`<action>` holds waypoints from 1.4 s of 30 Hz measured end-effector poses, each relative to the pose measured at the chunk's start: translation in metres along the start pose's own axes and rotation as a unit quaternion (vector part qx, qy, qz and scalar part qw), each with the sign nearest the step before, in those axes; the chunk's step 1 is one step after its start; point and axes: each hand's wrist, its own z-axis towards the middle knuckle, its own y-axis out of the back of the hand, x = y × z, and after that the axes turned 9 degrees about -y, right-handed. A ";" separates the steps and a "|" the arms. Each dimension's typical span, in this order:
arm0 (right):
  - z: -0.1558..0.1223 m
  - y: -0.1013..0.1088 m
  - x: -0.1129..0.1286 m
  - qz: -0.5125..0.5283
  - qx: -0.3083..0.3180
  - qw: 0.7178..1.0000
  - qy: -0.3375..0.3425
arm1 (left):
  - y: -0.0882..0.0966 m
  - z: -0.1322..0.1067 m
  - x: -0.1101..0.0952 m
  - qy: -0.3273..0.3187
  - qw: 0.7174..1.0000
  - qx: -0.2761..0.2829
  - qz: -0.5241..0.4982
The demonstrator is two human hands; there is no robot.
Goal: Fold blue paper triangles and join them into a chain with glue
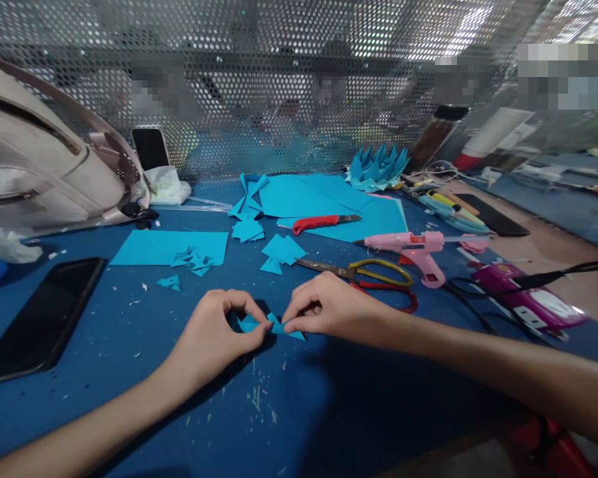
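My left hand (229,322) pinches one end of a small folded blue paper piece (276,326) low over the table. From the other side, my right hand (319,305) grips the same piece between thumb and fingertips. The fingers cover part of its folds. Just beyond the hands are cut blue paper squares (283,249) and a small folded paper piece (170,283). More folded bits (195,260) rest on a blue paper strip (134,248). Scissors (351,271) with yellow and red handles lie past my right hand.
A pink glue gun (418,249) and a purple device (533,299) with a black cord are at right. A red-handled knife (323,222) lies near blue sheets (303,196). A spiky paper model (379,166) stands behind. At left are a black phone (42,318) and a pale backpack (40,153).
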 end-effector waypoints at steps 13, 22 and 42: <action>-0.002 -0.002 0.007 0.035 0.035 0.998 -0.045 | -0.003 -0.002 0.003 -0.027 1.000 -0.004 0.013; 0.004 -0.010 0.000 0.161 0.016 0.987 -0.007 | 0.021 0.002 0.005 -0.288 0.931 -0.163 0.155; -0.001 -0.027 -0.006 0.284 -0.119 0.950 0.053 | -0.009 0.003 0.012 0.021 0.960 -0.074 -0.271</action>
